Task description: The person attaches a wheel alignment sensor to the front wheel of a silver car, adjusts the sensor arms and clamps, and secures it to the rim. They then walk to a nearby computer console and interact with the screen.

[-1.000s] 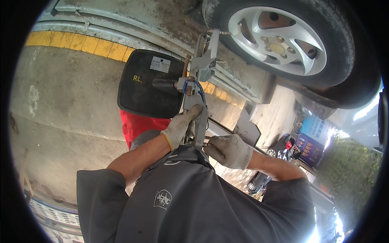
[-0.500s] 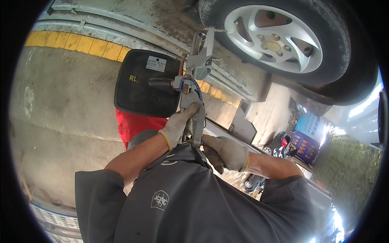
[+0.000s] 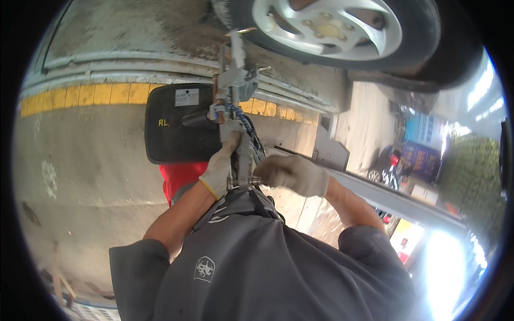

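Observation:
A grey metal wheel clamp (image 3: pixel 244 155) stands upright before my chest, with a copper-coloured rod and a blue cord around its middle. Fixed to its left side is a black square target board (image 3: pixel 190 140) with a white label and yellow lettering. My left hand (image 3: pixel 217 168), in a pale work glove, is closed around the clamp's lower bar. At the bar's bottom end, the gloved fingers of my right hand (image 3: pixel 300 176) are curled against a small metal knob (image 3: pixel 255 181). Those fingers are slightly blurred and partly hide their grip.
A car wheel (image 3: pixel 329 27) with a silver rim hangs beyond the clamp, at the top. A yellow-painted edge (image 3: pixel 88 95) runs along a grey metal lift platform (image 3: pixel 139 35). Red cloth (image 3: pixel 179 179) shows beneath the board. Several parked vehicles and signs stand at the right.
The wheel and clamp have shifted up and left in view. My right hand has come up from beneath the bar's end to its right side, and its fingers have changed position.

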Demonstrator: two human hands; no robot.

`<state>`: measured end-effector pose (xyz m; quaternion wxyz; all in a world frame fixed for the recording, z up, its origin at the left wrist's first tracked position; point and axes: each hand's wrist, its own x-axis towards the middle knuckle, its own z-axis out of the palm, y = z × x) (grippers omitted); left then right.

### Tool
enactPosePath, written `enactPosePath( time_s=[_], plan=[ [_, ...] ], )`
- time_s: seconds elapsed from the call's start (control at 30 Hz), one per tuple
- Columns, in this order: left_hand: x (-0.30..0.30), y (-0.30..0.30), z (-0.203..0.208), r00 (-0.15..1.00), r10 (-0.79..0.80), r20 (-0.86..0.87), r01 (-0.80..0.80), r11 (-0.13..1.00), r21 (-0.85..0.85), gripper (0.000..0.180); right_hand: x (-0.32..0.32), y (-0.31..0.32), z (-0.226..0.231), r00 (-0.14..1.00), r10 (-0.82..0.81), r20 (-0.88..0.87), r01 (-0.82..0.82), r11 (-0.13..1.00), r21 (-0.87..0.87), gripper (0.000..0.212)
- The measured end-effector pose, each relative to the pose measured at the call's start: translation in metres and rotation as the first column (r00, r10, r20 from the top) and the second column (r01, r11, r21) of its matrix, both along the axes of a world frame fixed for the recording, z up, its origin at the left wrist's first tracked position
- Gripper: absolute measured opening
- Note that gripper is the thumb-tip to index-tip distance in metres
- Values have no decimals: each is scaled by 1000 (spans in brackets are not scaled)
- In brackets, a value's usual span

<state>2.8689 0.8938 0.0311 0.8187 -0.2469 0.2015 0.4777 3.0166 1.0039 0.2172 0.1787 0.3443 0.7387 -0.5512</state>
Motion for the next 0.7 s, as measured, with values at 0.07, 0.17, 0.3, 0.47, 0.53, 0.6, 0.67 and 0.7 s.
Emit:
enactPosePath(
  time_s=[0.07,0.17,0.3,0.47,0.53,0.6,0.67,0.7],
  plan=[
    [0,-1,-5,997,-62,-47,61,998,-8,51,35,-4,-16,855,-518,10,514,845,-148,53],
    [4,1,-10,998,-13,-61,12,1000,-17,57,92,-19,-53,692,-703,165,675,711,198,53],
    [8,-1,-10,1000,-14,10,13,992,128,64,138,-60,-90,583,-688,432,655,713,251,75],
    [6,5,-5,992,-59,110,31,970,239,76,129,-75,-126,610,-646,460,706,706,56,91],
    [8,7,-2,995,-52,90,30,973,227,79,123,-76,-130,562,-673,482,757,652,28,89],
    [10,9,0,992,-63,110,34,969,244,82,122,-76,-131,569,-707,420,773,634,22,87],
    [12,10,3,996,-59,67,43,976,214,83,127,-75,-129,601,-688,406,736,675,55,77],
    [13,10,5,996,-66,61,51,975,216,83,131,-73,-129,663,-664,345,686,724,73,73]
  ],
)
